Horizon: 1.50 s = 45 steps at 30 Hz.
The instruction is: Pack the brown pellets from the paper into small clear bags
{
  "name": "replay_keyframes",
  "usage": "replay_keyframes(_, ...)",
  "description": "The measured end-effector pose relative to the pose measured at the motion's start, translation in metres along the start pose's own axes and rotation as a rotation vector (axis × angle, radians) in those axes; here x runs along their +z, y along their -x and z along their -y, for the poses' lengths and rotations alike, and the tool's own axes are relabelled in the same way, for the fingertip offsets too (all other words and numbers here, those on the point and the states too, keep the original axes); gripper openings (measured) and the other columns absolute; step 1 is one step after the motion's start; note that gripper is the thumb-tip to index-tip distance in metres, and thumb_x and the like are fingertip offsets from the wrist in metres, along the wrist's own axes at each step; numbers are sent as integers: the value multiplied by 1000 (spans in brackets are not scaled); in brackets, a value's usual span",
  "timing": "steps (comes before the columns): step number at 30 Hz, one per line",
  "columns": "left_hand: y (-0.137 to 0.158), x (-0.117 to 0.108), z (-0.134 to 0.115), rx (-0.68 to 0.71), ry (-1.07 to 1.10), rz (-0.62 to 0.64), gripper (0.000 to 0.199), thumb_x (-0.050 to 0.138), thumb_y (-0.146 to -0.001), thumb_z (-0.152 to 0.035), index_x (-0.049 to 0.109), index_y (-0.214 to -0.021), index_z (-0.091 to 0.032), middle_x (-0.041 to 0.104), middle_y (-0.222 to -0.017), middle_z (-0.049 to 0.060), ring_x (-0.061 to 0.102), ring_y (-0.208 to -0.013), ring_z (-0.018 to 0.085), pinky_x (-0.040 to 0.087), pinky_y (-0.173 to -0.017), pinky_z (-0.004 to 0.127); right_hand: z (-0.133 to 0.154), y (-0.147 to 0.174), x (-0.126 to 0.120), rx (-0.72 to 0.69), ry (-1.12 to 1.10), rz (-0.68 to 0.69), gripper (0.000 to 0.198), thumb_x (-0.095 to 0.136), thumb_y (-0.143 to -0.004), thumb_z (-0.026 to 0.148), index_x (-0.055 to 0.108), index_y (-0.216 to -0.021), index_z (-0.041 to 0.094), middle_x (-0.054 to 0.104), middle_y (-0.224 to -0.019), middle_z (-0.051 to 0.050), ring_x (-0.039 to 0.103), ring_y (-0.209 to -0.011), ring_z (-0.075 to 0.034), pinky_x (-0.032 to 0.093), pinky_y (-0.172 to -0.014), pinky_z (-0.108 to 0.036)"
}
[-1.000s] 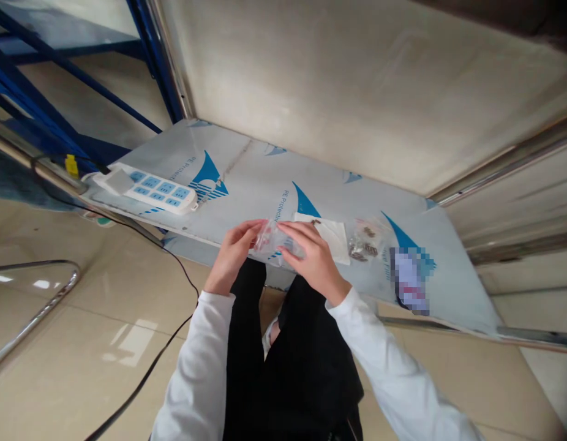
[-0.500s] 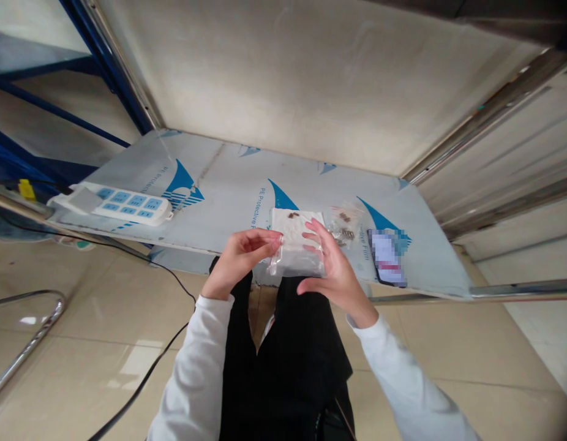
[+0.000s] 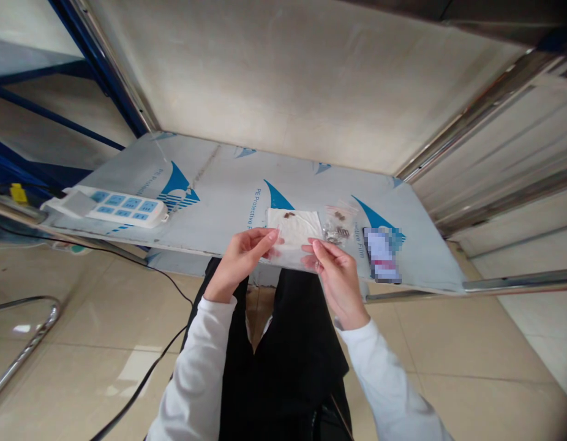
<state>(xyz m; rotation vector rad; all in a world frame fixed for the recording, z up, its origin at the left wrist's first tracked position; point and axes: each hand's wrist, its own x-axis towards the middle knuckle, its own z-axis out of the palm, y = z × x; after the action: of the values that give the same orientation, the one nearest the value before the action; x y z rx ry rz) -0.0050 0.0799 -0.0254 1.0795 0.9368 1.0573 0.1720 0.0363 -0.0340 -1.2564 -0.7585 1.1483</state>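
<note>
A clear plastic bag [image 3: 290,260] is stretched between my two hands near the front edge of the table. My left hand [image 3: 241,257] pinches its left side with thumb and fingers. At the right side, my right hand [image 3: 335,269] grips it between thumb and fingertips. Just behind the bag lies a white, slightly wrinkled sheet [image 3: 299,228]; whether it is partly inside the bag I cannot tell. Small dark brown pieces [image 3: 289,215] rest at its far edge. Right of it is another clear bag [image 3: 344,215], with coiled metal springs [image 3: 342,233] at its near side.
A phone [image 3: 383,256] with a blurred screen lies to the right on the film-covered table [image 3: 223,208]. On the left is a white power strip [image 3: 122,208] with blue sockets. A black cable [image 3: 168,343] hangs to the floor. Blue shelving [image 3: 95,67] stands beyond the left end.
My right hand has gone from spread fingers to a pinch on the bag's right side. My left hand keeps its pinch. The bag is now pulled flatter between them.
</note>
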Motion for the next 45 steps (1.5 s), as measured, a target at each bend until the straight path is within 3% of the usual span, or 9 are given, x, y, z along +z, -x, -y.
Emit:
replay_keyframes(3,1,-5,1,-58,-2,65,34,71,-75,-44,75,-89,-13,73,-85,11,64,-66,15,51,-65,26,-6,-4,1,-33,6,-6,28,74,-75,41,72,-91,18,75,-84,-6,67,-62,-13,53,-63,-27)
replay_keyframes(13,-1,-8,-1,-39,14,74,32,72,-73,-45,76,-82,-15,74,-79,10,65,-64,17,55,-65,30,-17,-18,15,-174,179,-13,30,69,-78,44,73,-90,17,75,-81,-5,67,-67,-15,53,-68,-29)
replay_keyframes(21,-1,-17,1,-112,71,73,27,80,-64,-36,74,-78,-14,73,-75,8,64,-56,14,53,-55,25,-22,-23,17,-210,254,-2,31,64,-82,45,71,-92,16,74,-84,-7,68,-69,-17,54,-69,-32)
replay_keyframes(25,-5,-11,9,-100,29,-25,24,80,-64,-35,70,-71,-13,71,-68,6,64,-54,13,52,-52,23,-17,-18,20,-463,537,-199,39,64,-80,46,65,-108,20,68,-108,-11,64,-94,-23,52,-81,-38)
replay_keyframes(27,-6,-7,11,-41,-31,-59,24,76,-69,-36,68,-68,-14,71,-66,6,64,-54,13,51,-51,23,-10,-12,26,-573,645,-268,42,66,-79,45,62,-113,21,66,-109,-11,62,-95,-23,50,-81,-37)
replay_keyframes(33,-3,-3,5,139,-419,-22,20,63,-79,-33,73,-70,-18,71,-63,6,65,-57,17,46,-54,25,4,-6,39,-370,673,221,25,56,-87,38,71,-86,19,72,-75,-4,64,-64,-16,47,-60,-25)
replay_keyframes(39,5,-6,-5,311,-807,-131,18,68,-70,-24,67,-52,-22,63,-50,4,56,-48,17,38,-54,28,-1,-10,32,-378,1082,180,16,57,-82,23,73,-77,21,72,-69,-4,63,-60,-19,42,-61,-28)
replay_keyframes(42,6,-7,-6,395,-937,-30,8,71,-67,-27,71,-73,-22,70,-72,6,63,-71,23,43,-69,34,0,-13,30,-365,1075,171,18,56,-82,23,72,-73,19,70,-65,-4,62,-59,-18,41,-59,-27)
replay_keyframes(45,3,-9,0,437,-946,90,74,81,-56,-42,57,-124,-24,61,-127,12,54,-117,34,40,-96,46,4,-16,29,-347,936,205,20,55,-83,24,70,-72,17,67,-62,-2,60,-57,-15,40,-57,-24)
